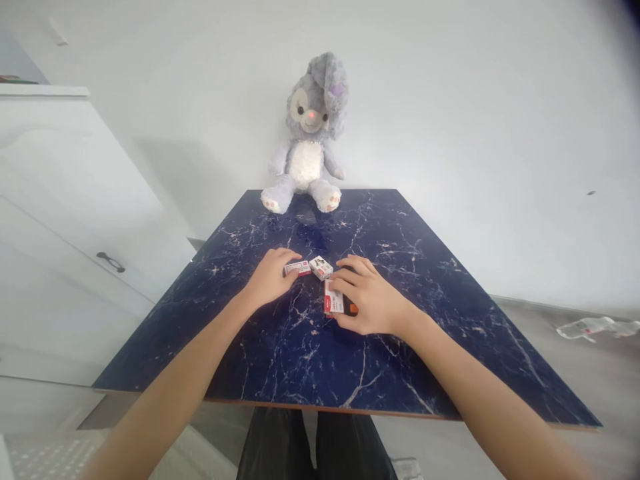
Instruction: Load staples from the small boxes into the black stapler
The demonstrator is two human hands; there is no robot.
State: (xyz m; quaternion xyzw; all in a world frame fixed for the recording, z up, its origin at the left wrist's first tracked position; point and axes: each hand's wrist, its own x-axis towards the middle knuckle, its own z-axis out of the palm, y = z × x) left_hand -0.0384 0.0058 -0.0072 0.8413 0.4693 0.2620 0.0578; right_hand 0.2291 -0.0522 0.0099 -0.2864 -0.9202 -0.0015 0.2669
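Note:
My left hand is closed on a small red-and-white box, with the thumb at its near side and the fingers behind it. Beside that box lies a white box with a dark picture on top, between my two hands. My right hand grips another red-and-white box, its fingers over the top and the thumb at the near edge. Under the right palm a black-and-orange thing shows in part; most of it is hidden, so I cannot tell its kind.
The boxes rest on a dark blue marble-patterned table. At its far edge a grey plush rabbit sits against the white wall. A white cabinet stands on the left. Clear plastic packaging lies on the right, beyond the table.

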